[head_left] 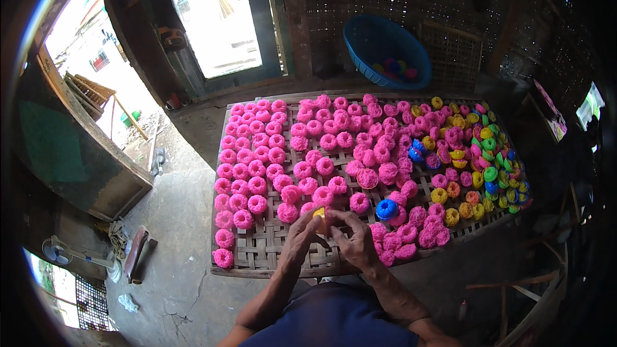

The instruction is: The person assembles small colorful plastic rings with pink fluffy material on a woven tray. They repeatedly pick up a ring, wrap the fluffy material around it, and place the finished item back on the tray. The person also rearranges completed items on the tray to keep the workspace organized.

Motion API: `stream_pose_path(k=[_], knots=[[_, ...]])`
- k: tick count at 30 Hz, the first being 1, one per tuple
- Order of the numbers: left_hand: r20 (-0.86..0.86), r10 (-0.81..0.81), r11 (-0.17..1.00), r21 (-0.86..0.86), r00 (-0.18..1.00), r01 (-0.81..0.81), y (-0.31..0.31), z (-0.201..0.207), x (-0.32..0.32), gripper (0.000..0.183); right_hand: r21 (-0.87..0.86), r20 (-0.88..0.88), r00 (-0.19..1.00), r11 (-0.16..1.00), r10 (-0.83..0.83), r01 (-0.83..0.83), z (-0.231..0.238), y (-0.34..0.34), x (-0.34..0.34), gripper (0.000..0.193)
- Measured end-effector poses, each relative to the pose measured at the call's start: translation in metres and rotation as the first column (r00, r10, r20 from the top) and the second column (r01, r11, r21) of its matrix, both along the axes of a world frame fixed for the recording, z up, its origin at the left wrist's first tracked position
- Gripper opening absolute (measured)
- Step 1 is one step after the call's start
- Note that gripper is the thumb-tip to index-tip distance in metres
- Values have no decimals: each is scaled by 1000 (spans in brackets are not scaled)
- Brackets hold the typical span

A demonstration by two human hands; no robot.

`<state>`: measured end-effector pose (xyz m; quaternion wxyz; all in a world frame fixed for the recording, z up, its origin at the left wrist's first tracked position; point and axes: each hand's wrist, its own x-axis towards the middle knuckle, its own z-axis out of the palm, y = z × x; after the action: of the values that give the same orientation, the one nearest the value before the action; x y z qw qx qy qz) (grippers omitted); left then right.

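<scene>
Near the front edge of a woven bamboo rack [270,244], my two hands meet at a small yellow cup-shaped mould [319,213]. My left hand [301,236] pinches it from the left. The fingers of my right hand [355,241] close on its other side, hiding most of it. Pink ring-shaped, noodle-textured crackers [257,204] stand in rows on the rack's left half. To the right of my right hand, a blue fluted mould [387,209] rests among looser pink crackers. Whether a cracker sits inside the yellow mould cannot be seen.
Many yellow, green and blue moulds with crackers [490,160] crowd the rack's right end. A blue basin [385,51] holding a few coloured moulds stands behind the rack. A standing fan [64,252] is on the left, and wooden poles [514,283] stand at the right.
</scene>
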<state>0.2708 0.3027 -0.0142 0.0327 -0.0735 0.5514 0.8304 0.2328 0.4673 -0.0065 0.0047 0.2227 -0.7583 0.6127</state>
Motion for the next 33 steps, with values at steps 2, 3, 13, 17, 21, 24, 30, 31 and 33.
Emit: stream_pose_path(k=[2, 3, 13, 17, 21, 24, 30, 31, 33], knots=[[23, -58, 998, 19, 998, 57, -1, -1, 1, 52, 34, -145, 989, 999, -17, 22, -1, 0, 0, 30], [45, -57, 998, -39, 997, 59, -2, -1, 1, 53, 40, -155, 988, 999, -23, 30, -1, 0, 0, 28], [3, -50, 991, 122, 999, 49, -20, -6, 6, 52, -268, 252, 967, 963, 41, 30, -27, -10, -4, 13], [12, 36, 979, 198, 999, -37, -28, -10, 2, 53, -361, 350, 934, 931, 72, 63, -41, -19, -4, 14], [-13, 253, 966, 64, 967, -252, -31, -5, 3, 50, -150, 293, 950, 976, -110, 159, -39, -20, -7, 25], [-72, 427, 896, -103, 901, -433, -32, 1, 5, 45, 96, -89, 983, 981, -159, 167, -29, -14, -8, 39], [-19, 431, 893, -134, 902, -429, -36, 5, 11, 51, 317, -472, 834, 827, -288, 465, -5, 27, -23, 50], [-9, 418, 900, -130, 908, -415, -32, 4, 12, 52, 390, -496, 790, 720, -361, 574, -3, 43, -28, 50], [-26, 373, 921, -111, 928, -373, -21, 3, 12, 52, 581, -468, 747, 472, -472, 663, -5, 63, -33, 51]])
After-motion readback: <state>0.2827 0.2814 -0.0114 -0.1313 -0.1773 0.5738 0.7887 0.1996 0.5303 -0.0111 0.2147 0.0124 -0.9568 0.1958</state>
